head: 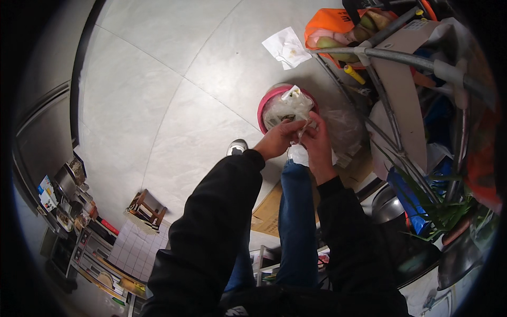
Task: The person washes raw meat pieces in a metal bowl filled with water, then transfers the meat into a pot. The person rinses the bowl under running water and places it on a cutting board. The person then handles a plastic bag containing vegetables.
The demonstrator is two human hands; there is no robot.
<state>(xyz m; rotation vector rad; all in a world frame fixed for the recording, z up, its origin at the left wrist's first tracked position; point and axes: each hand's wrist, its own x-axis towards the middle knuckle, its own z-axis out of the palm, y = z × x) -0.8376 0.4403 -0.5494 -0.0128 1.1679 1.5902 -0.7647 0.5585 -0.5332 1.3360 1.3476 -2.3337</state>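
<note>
A round trash bin with a pink rim stands on the floor before me, lined with a translucent plastic bag. Crumpled white paper and some dark scraps lie in it. My left hand and my right hand meet over the bin's near edge. Between their fingertips they pinch a thin, pale, whitish strip; whether it is part of the liner, I cannot tell. White paper or plastic shows just below the hands, by my right leg.
A stained white paper sheet lies on the tiled floor beyond the bin. To the right stands a metal-tube rack with an orange bag of produce. Flattened cardboard lies by my legs. A small wooden stool is at lower left.
</note>
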